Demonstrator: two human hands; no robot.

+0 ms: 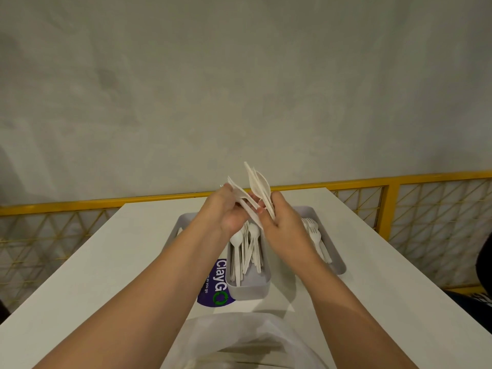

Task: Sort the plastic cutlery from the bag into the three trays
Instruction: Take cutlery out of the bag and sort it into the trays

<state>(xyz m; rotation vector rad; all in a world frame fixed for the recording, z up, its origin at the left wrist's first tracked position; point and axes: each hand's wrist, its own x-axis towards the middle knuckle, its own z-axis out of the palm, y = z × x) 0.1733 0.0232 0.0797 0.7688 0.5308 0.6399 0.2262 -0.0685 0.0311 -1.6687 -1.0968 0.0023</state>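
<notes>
A thin, translucent bag (239,339) lies crumpled nearest. Above the grey trays (250,290), the left hand (229,211) grips flat white plastic cutlery (237,192). The right hand (283,222) grips a second bunch (259,185).

Fanned white plastic cutlery (259,182) stands mid-frame; below, spoons (246,251) fill the middle grey tray (250,290), forks (315,234) the right tray (338,270); clear bag (239,338) bottom centre.

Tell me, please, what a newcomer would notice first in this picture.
The left hand and right hand meet mid-frame, gripping a fan of white plastic cutlery above the table. Below them, the middle tray holds spoons and the right tray holds forks. A purple sticker lies beside the middle tray.
</notes>
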